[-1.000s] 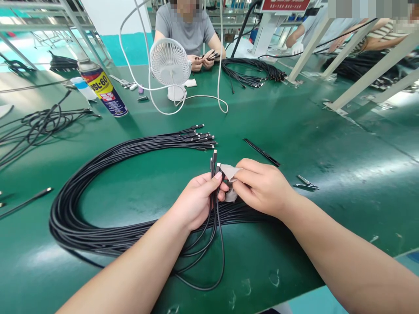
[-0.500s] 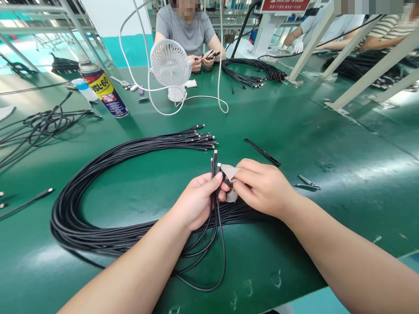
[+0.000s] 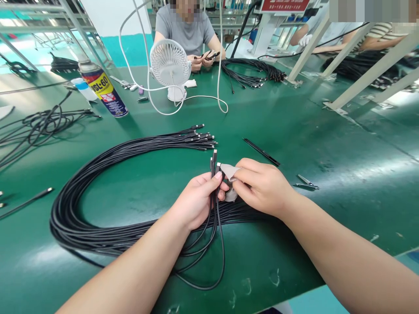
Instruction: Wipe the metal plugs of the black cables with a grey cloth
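My left hand (image 3: 203, 196) is closed on a few black USB cables (image 3: 220, 231), their plugs pointing up above the thumb and their cords hanging in loops below. Close on its right, my right hand (image 3: 262, 185) pinches a grey cloth (image 3: 228, 170), whose edge is beside the nearest plug; I cannot tell if it touches. Beneath and behind both hands, a large bundle of black cables (image 3: 68, 196) lies curved on the green table (image 3: 347, 226), with its loose plug ends (image 3: 203, 139) just beyond my left hand.
A spray can (image 3: 104, 89) and a white fan (image 3: 170, 65) stand farther back. Tweezers (image 3: 307, 183) and a thin black tool (image 3: 261, 151) lie to the right. More cables (image 3: 42, 126) are at left. Across the table a person (image 3: 186, 35) handles cables; other people sit at far right.
My hands, the cloth and the held cables stay almost where they were. The view has shifted very slightly. At far right, a co-worker's gloved hand has moved a little.
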Tool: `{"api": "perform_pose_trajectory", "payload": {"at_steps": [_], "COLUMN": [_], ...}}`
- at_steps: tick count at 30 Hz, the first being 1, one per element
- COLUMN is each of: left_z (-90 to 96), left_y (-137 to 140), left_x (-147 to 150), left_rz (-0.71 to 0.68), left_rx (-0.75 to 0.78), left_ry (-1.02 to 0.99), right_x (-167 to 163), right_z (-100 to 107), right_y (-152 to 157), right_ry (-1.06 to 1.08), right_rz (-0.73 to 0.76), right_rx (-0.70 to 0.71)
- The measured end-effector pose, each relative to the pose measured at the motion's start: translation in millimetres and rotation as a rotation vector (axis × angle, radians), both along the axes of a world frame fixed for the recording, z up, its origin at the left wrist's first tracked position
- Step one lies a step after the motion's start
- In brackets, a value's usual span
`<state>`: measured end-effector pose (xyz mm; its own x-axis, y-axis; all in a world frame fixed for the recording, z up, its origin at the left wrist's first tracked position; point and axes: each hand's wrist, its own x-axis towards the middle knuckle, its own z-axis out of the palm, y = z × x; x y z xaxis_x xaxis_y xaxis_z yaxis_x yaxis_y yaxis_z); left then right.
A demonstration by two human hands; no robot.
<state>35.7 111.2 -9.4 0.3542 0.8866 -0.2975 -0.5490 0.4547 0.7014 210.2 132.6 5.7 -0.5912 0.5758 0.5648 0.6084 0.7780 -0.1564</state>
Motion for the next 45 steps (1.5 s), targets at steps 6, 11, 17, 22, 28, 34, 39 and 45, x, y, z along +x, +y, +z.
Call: {"api": "perform_pose_trajectory", "payload": {"at_steps": [6,11,17,22,28,34,39,45], "left_z": [0.1,0.9,1.3,0.1,-1.0,-1.8,-3.8,-1.4], "left_y": [0.2,0.0,0.4,-0.1,0.0,0.2,0.7,1.1], "left_x": [0.1,-0.4,0.4,0.9,0.2,0.3,-0.2,-0.4], "left_rz": [0.002,0.001,0.004,0.001,0.003,0.023,0.030,0.046], "left_rx": [0.001,-0.012,-0.011,-0.011,-0.006,-0.004,-0.007,-0.010], "left_ry": [-0.005,-0.005,-0.010,-0.010,-0.011,-0.023,-0.023,-0.045], "right_x": [0.6,0.0,-0.1,0.1,-0.4,0.8,3.6,5.3], "right_z": [-0.5,0.2,0.3,-0.1,1.1,-0.1,-0.6,1.9], "right_y": [0.1,0.3,0.0,0.1,0.3,1.7,4.1,5.7], "right_ry": [-0.005,-0.016,-0.015,-0.013,-0.002,-0.003,-0.001,-0.061], "right_rz": [-0.005,0.006,0.004,0.007,0.009,0.030,0.041,-0.009], "right_rx": [-0.003,-0.013,-0.018,-0.014,-0.005,-0.006,-0.026,-0.027]}}
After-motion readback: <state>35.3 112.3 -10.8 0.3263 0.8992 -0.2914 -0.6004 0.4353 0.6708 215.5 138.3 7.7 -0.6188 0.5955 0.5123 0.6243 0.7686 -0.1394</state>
